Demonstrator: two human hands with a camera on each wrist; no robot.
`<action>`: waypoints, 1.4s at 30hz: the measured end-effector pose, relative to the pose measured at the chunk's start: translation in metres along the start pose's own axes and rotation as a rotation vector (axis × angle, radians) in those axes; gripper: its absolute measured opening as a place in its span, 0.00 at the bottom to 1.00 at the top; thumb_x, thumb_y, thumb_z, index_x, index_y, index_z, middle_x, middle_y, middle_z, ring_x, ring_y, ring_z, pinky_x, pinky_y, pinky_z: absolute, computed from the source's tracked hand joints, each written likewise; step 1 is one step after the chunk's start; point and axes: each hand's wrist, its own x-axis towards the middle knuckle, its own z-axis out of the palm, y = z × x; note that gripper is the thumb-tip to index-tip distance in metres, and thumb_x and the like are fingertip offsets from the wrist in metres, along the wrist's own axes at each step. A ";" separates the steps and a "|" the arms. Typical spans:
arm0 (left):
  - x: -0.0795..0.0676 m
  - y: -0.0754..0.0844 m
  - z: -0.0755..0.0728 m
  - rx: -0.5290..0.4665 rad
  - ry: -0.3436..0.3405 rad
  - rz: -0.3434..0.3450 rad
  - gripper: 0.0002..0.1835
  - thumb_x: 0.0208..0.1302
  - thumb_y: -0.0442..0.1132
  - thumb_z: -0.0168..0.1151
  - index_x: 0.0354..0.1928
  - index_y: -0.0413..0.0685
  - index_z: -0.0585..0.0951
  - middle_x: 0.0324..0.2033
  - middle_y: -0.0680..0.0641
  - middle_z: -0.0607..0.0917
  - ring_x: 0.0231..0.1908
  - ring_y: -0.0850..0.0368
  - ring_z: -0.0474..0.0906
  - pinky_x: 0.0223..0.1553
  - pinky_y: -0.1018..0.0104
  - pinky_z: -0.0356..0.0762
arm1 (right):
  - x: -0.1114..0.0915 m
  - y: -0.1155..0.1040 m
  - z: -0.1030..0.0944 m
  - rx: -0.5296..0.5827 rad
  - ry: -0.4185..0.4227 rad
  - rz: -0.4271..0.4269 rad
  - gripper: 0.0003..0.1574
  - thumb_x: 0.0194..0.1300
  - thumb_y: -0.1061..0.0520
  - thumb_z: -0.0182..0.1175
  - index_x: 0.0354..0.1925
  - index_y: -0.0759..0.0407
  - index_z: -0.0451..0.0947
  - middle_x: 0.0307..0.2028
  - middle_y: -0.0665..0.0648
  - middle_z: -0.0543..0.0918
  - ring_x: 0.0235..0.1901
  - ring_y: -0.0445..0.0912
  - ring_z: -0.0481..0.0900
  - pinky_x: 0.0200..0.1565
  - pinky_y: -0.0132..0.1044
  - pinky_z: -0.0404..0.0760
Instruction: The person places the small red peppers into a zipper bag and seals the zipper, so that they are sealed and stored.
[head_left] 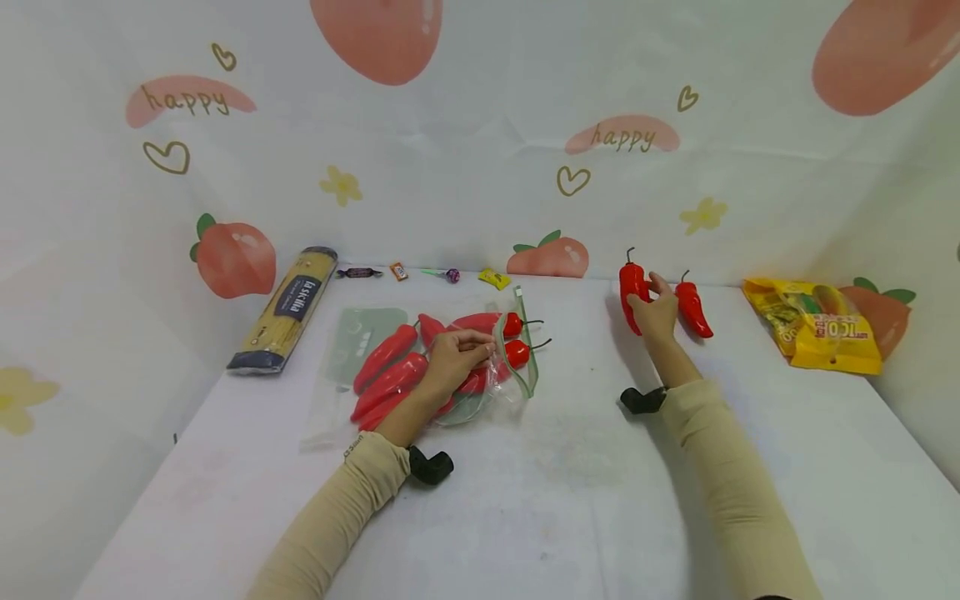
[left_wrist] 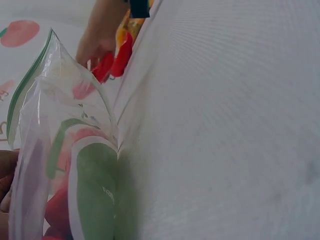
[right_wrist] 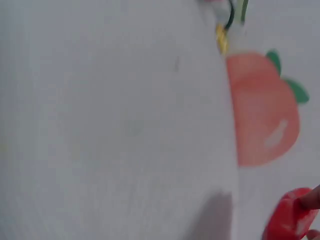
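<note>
A clear zip bag with a green seal lies on the table, holding several red chili peppers; two green stems poke out past its mouth. The left hand pinches the bag's rim, and the left wrist view shows the mouth spread apart, with that hand's fingers at the frame edge. Off to the right, the right hand grips a red chili pepper, stem upward, above the table. Another chili pepper is just right of that hand. The right wrist view catches only part of the held pepper.
A pack of spaghetti lies at the left. Along the back are a dark wrapped candy, an orange candy, a lollipop and a yellow candy. A yellow snack bag lies at the right, and a printed cloth hangs behind.
</note>
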 end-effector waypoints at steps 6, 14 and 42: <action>0.000 0.002 0.000 -0.018 -0.011 0.019 0.10 0.60 0.33 0.60 0.43 0.36 0.81 0.33 0.46 0.85 0.28 0.65 0.80 0.35 0.73 0.82 | -0.035 -0.031 0.014 0.319 -0.248 0.067 0.48 0.63 0.67 0.44 0.72 0.41 0.35 0.69 0.60 0.50 0.66 0.54 0.52 0.66 0.52 0.59; 0.000 0.002 0.000 -0.031 -0.010 0.024 0.10 0.60 0.32 0.60 0.43 0.36 0.81 0.32 0.47 0.85 0.28 0.64 0.80 0.35 0.73 0.82 | -0.072 -0.044 0.039 0.459 -0.357 0.118 0.40 0.65 0.61 0.52 0.68 0.50 0.42 0.69 0.60 0.51 0.66 0.56 0.57 0.65 0.53 0.61; -0.002 0.004 0.000 0.011 -0.011 0.015 0.11 0.60 0.35 0.60 0.43 0.38 0.81 0.36 0.44 0.85 0.29 0.63 0.81 0.38 0.70 0.82 | -0.093 -0.017 0.091 0.046 -0.445 0.006 0.22 0.61 0.53 0.60 0.46 0.69 0.79 0.36 0.58 0.85 0.25 0.34 0.78 0.32 0.24 0.80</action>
